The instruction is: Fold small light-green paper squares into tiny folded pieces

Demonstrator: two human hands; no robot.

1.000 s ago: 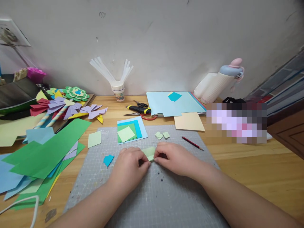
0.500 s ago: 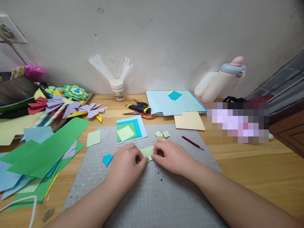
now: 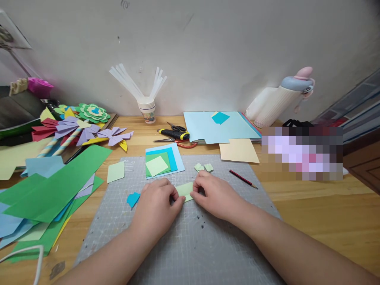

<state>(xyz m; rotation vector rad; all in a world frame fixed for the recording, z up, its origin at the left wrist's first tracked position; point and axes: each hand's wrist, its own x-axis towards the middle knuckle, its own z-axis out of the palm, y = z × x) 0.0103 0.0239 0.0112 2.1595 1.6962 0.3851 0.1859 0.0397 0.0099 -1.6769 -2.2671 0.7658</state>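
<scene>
1. Gonna use the gray cutting mat point(image 3: 208, 245) as the landmark, since pretty much everything is on it or around it.
2. Pale green paper strip point(image 3: 185, 190): flat on the mat, about midway across and toward the back. Fingers cover both ends, so I can't tell how its near edge is folded, if it's folded at all.
3. Left hand point(image 3: 158, 202): mostly closed, fingers curled, thumb and index pinching the strip's left end down on the mat.
4. Right hand point(image 3: 212, 194): basically the mirror image, thumb and index tips together on the strip's right end, with a small loop of space behind them.
5. Blue scrap point(image 3: 132, 200): on the mat near its left edge, just beside the left hand and partly hidden by it.
6. Layered paper squares point(image 3: 157, 166): lapping over the mat's back edge, left of center, pale green one on top.
7. Pale green card point(image 3: 115, 172): sits across the mat's back left corner.
8. Little pale green cutouts point(image 3: 198, 168): on the mat close to its back edge, just beyond the right hand.
9. Pencil point(image 3: 243, 179): on the mat toward its back right corner, lying at a slant.
10. Beige sheet point(image 3: 239, 151): overlaps that same corner.
11. Behind the mat: a black-and-yellow cutter point(image 3: 174, 134) and a paper cup point(image 3: 147, 111) full of white strips.
12. Left of the mat: loose green sheets point(image 3: 65, 184), with purple paper flowers point(image 3: 114, 135) farther back.
</scene>
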